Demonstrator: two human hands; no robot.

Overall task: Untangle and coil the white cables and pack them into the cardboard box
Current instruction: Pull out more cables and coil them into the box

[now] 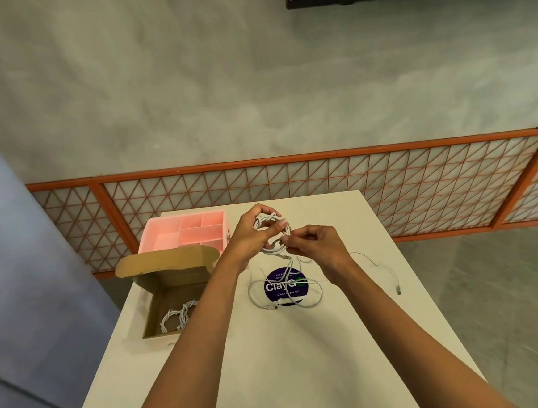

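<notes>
Although the job looks roughly partway done, a fair share is left. At the left of the white table [274,364] the cardboard box [160,312] stands open, its lid flap tipped back, and one coiled white cable [177,317] already lies on its floor. Just beyond it, at the far left edge, sits a pink compartment tray [186,231], which appears empty. Moving right, the left hand [247,234] is raised above the table with its grip closed around a round coil of white cable [271,235], thumb and fingers curled over the loops. Just to its right, the right hand [316,246] pinches the free tail of that same cable against the coil, seemingly winding or tucking the last turn. Below the hands, a loose white cable [284,294] sprawls in open loops across a round dark-blue sticker [285,288], and a thinner strand with a plug end [396,285] trails off toward the right edge. So one cable seems packed, one nearly coiled, and at least one more awaits untangling, coiling and boxing.
</notes>
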